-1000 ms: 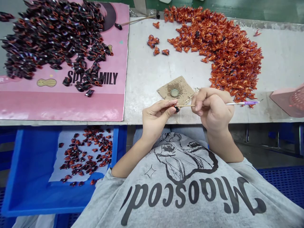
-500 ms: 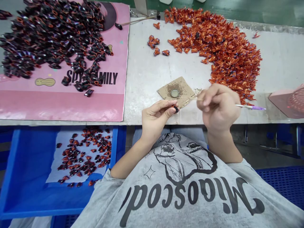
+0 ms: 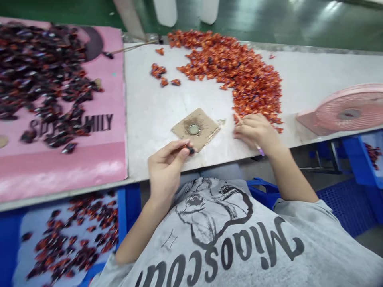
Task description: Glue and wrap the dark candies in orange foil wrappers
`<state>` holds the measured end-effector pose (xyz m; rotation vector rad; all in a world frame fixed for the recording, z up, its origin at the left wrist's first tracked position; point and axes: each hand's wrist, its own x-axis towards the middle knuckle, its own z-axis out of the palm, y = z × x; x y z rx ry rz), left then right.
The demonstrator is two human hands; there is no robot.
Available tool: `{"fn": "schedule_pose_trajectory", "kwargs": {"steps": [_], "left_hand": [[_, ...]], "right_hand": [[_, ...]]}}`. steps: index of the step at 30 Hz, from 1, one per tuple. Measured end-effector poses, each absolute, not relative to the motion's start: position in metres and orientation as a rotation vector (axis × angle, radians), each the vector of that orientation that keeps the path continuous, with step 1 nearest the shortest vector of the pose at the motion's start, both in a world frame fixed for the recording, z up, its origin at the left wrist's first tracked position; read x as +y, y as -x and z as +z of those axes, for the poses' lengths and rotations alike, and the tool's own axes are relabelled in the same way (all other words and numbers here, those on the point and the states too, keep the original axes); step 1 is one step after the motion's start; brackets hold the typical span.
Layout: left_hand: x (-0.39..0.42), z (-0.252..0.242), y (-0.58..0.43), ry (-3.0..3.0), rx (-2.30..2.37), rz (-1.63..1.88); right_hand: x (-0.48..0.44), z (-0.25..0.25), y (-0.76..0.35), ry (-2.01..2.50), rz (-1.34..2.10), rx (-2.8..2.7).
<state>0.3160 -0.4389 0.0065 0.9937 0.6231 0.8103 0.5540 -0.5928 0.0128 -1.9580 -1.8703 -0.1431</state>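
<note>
Left hand [image 3: 164, 169] pinches a small dark piece [image 3: 190, 150], partly covered, by the near corner of the cardboard [image 3: 206, 135]. Right hand [image 3: 259, 132], right of the cardboard, grips a thin stick [image 3: 238, 118], mid-length hidden. Dark pile [image 3: 44, 71], left of the cardboard: blurred, cut off.
</note>
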Motion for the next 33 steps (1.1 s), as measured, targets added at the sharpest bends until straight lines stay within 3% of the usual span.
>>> {"fn": "schedule_pose_trajectory", "kwargs": {"steps": [5, 9, 11, 20, 25, 33], "left_hand": [[-0.445, 0.019, -0.319, -1.032, 0.618, 0.837], [-0.453, 0.032, -0.326, -1.009, 0.552, 0.755], [-0.456, 0.038, -0.327, -0.977, 0.551, 0.727], [-0.463, 0.048, -0.330, -0.853, 0.639, 0.723], [-0.464, 0.043, -0.333, -0.804, 0.599, 0.702], [-0.465, 0.034, -0.337, -0.804, 0.462, 0.775]], "right_hand": [[-0.588, 0.022, -0.529, 2.009, -0.123, -1.857], [-0.566, 0.033, -0.484, 1.419, 0.385, -1.437], [-0.554, 0.035, -0.464, 1.211, 0.458, -1.316], [-0.537, 0.027, -0.443, 1.468, -0.221, -1.232], [-0.543, 0.028, -0.446, 1.530, -0.134, -1.358], [-0.550, 0.032, -0.449, 1.402, 0.049, -1.057]]}}
